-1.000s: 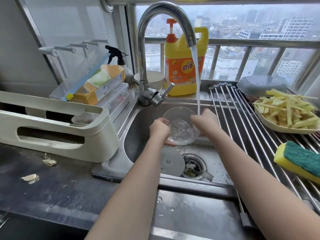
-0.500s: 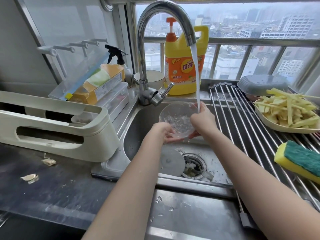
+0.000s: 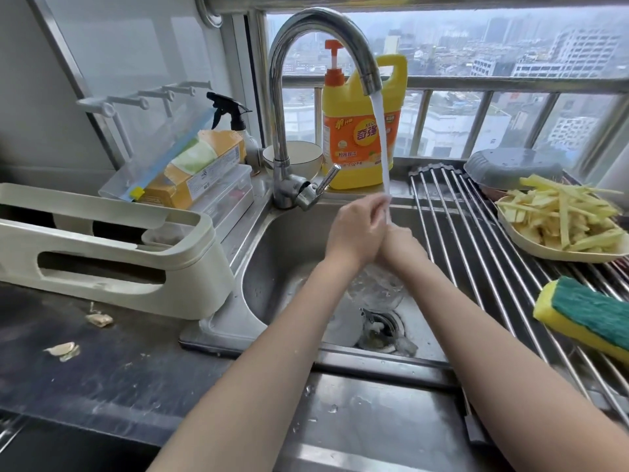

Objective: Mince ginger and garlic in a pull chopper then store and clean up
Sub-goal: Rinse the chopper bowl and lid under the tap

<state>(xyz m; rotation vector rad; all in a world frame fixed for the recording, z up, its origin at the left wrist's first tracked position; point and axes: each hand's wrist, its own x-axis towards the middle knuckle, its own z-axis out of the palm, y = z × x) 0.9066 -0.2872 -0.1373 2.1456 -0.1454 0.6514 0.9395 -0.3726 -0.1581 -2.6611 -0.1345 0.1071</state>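
Water runs from the curved tap (image 3: 320,28) over my two hands, which are pressed together above the sink (image 3: 272,267). My left hand (image 3: 354,229) lies over my right hand (image 3: 398,241), with its fingers loosely bent in the stream; the right hand's fingers are hidden behind it. Neither hand holds anything. The clear chopper bowl (image 3: 381,289) lies wet on the sink floor below my wrists, beside the drain (image 3: 381,327) and a grey round stopper (image 3: 340,321).
A yellow detergent bottle (image 3: 354,131) and a white bowl (image 3: 299,158) stand behind the tap. On the roll-up rack (image 3: 476,267) to the right are a sponge (image 3: 589,315), a plate of yellow strips (image 3: 561,219) and a grey dish (image 3: 510,165). A cream holder (image 3: 102,253) and garlic skins (image 3: 63,349) are on the left.
Both hands have let go of the clear bowl, which now lies on the sink floor. They have risen and come together under the stream.
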